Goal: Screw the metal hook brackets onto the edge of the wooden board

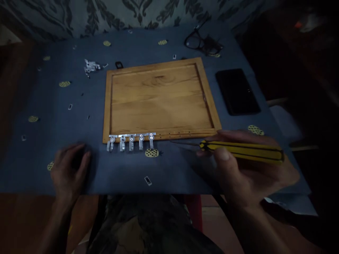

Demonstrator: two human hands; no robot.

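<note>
My right hand [246,169] grips a screwdriver [243,151] with a yellow and black handle, its thin shaft pointing left just off the near edge of a framed wooden board [159,98]. Several metal hooks [131,139] sit in a row along the left part of that edge, with screw heads showing on them. To their right, small dark holes [174,134] run along the same edge strip. My left hand [70,169] rests on the cloth left of the board, thumb and fingers apart and curved, with nothing visible in it.
Loose metal hooks [91,67] lie piled beyond the board's left corner. Small dark screws [88,117] are scattered left of it. Eyeglasses [202,42] lie at the back right, and a flat black case-like object [238,91] lies right of the board. Patterned blue cloth [119,169] covers the table.
</note>
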